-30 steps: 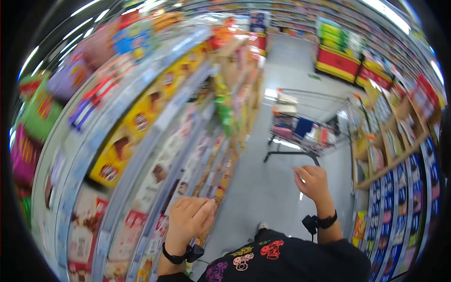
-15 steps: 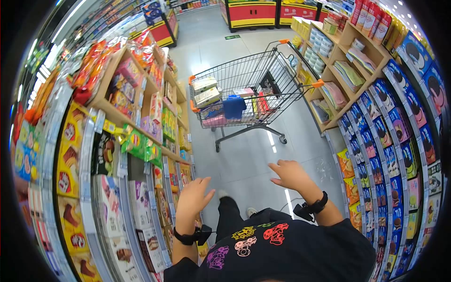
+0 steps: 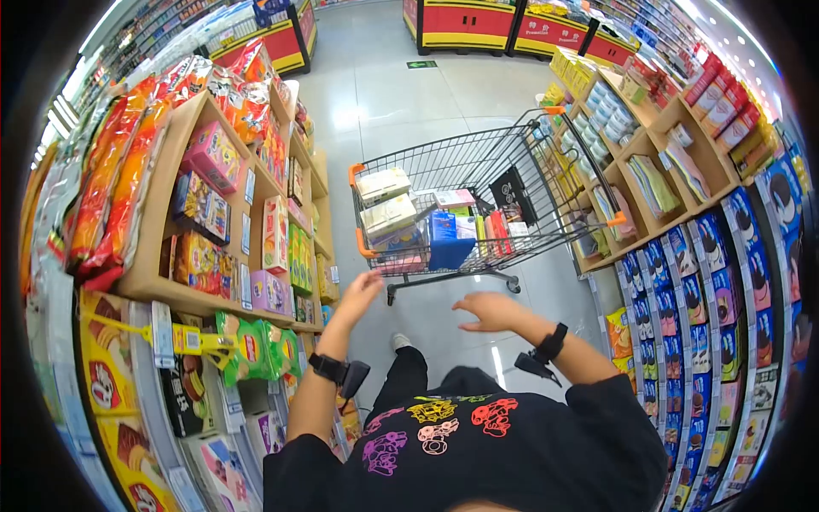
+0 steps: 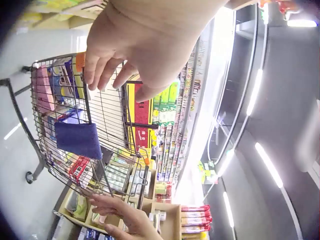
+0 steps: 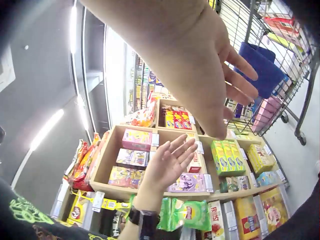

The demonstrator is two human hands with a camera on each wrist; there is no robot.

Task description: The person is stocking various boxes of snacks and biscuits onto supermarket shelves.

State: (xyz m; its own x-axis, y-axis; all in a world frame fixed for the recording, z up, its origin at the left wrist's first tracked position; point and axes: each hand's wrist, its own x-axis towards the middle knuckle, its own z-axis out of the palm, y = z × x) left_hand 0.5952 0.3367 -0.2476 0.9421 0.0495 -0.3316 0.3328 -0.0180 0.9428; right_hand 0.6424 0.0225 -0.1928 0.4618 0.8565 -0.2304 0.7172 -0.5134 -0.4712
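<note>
In the head view, the left hand (image 3: 360, 299) is held out in front of the body, near the cart's lower left corner, fingers loosely extended and holding nothing. The right hand (image 3: 490, 312) reaches forward below the cart, fingers apart and empty. A wire shopping cart (image 3: 478, 154) with orange corners stands ahead, with boxes (image 3: 391, 215), a blue cloth-like item (image 3: 450, 253) and red packs inside. In the left wrist view, the left hand (image 4: 130, 55) hangs with relaxed fingers before the cart. In the right wrist view, the right hand (image 5: 227, 80) has its fingers spread near the blue item (image 5: 260, 70).
Wooden shelves (image 3: 145, 277) with snack boxes and red-orange bags line the left side; green packs (image 3: 249, 348) hang there. On the right are wooden bins (image 3: 699, 198) and rows of blue packs (image 3: 699, 273). Red and yellow counters (image 3: 465, 27) stand beyond the cart. Grey floor (image 3: 363, 102) runs between.
The view has swung toward the aisle and come closer to the cart, which appears larger and centred. Both hands have moved forward toward the cart's near side and remain empty.
</note>
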